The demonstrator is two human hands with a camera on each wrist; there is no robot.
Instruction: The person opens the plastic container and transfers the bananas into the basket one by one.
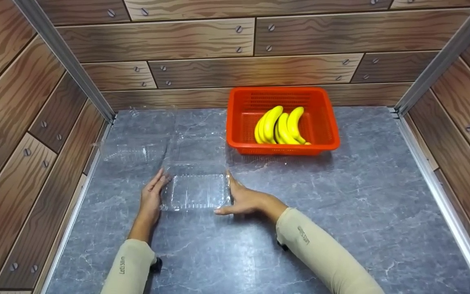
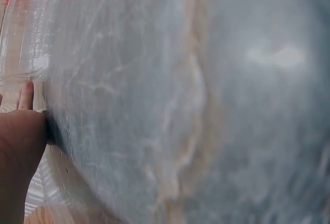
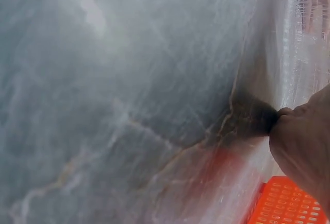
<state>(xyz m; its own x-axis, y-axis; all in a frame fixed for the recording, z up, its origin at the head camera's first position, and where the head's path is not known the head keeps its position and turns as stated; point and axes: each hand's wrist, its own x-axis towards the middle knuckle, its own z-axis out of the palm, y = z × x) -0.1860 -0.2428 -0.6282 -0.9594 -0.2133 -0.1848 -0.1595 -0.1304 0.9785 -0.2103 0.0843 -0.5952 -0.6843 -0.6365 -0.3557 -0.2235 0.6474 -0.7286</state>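
Note:
A clear plastic clamshell container [image 1: 200, 192] sits on the grey marbled table between the two hands, its clear lid [image 1: 198, 147] folded open behind it. Along the container's left side lies the left hand [image 1: 152, 196], fingers extended forward against the wall. On the opposite side, the right hand [image 1: 245, 199] has its fingers stretched along the right wall and its thumb at the front right corner. Both wrist views catch the ribbed plastic wall beside the hand, with the table blurred.
A second open clear container [image 1: 133, 153] stands to the left, behind the left hand. Farther back on the right, a red-orange plastic basket [image 1: 284, 150] holds several yellow bananas [image 1: 273, 123]. Wood-patterned walls [image 1: 202, 38] enclose the table's back and sides.

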